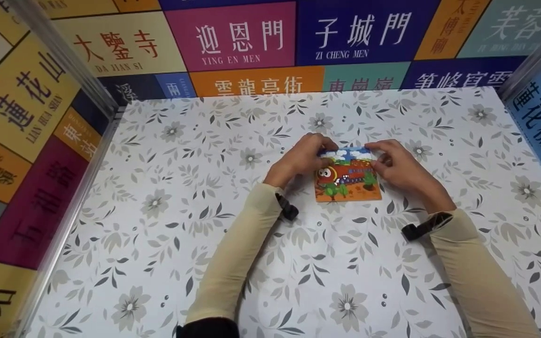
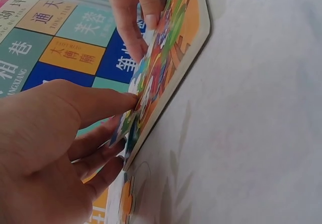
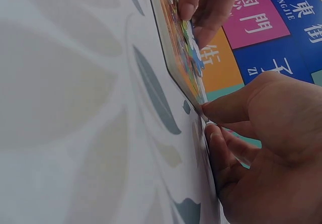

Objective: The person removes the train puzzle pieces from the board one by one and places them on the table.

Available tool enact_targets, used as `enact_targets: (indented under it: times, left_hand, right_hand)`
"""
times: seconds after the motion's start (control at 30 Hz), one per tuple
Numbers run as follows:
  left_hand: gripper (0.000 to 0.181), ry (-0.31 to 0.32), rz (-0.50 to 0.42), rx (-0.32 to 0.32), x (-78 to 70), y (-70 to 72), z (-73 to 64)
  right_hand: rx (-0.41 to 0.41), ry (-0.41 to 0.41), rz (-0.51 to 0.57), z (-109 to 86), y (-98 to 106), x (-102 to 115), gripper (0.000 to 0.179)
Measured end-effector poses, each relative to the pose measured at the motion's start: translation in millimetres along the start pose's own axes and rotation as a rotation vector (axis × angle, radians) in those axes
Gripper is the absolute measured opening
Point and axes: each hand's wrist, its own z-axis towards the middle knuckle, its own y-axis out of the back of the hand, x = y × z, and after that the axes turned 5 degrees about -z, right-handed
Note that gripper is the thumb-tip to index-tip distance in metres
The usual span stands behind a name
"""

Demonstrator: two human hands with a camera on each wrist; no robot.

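Note:
A small square jigsaw puzzle (image 1: 348, 182) with a cartoon train picture lies flat on the table. My left hand (image 1: 301, 155) is at its upper left edge. In the left wrist view, its thumb (image 2: 118, 102) and fingers pinch a puzzle piece (image 2: 122, 127) that tilts slightly up from the board. The right wrist view shows the same piece (image 3: 195, 50) with rounded knobs, raised above the board's far side. My right hand (image 1: 402, 166) holds the puzzle's upper right corner, thumb (image 3: 229, 107) and curled forefinger meeting at the board's edge (image 3: 177, 80).
A white cloth (image 1: 158, 253) with grey flowers and leaves covers the table. Panels with coloured blocks of lettering (image 1: 233, 37) stand along the back and both sides. Dark straps with small cameras (image 1: 290, 211) sit at both wrists.

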Motion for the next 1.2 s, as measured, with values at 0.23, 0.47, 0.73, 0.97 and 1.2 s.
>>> enact_targets:
  times: [0.23, 0.47, 0.73, 0.97, 1.2]
  left_hand:
    - [0.035, 0.037, 0.008, -0.018, -1.0, -3.1, 0.4]
    - [0.032, 0.012, -0.042, -0.037, 0.0, -6.3, 0.7]
    - [0.029, -0.009, 0.03, -0.054, -2.6, -6.0, 1.1]
    - [0.031, -0.008, 0.133, -0.039, -5.4, -6.6, 0.5]
    - [0.031, -0.029, 0.167, -0.047, -5.0, -6.9, 0.4]
  right_hand:
    - [0.009, -0.025, -0.002, 0.0, -0.5, 0.2, 0.051]
    - [0.008, -0.034, 0.013, 0.5, -1.3, 0.5, 0.05]
    - [-0.026, 0.041, 0.007, -0.3, -1.3, -0.6, 0.047]
    - [-0.015, 0.028, -0.006, 0.2, -1.4, -1.0, 0.049]
    - [-0.002, -0.019, -0.001, 0.7, -1.6, 0.7, 0.049]
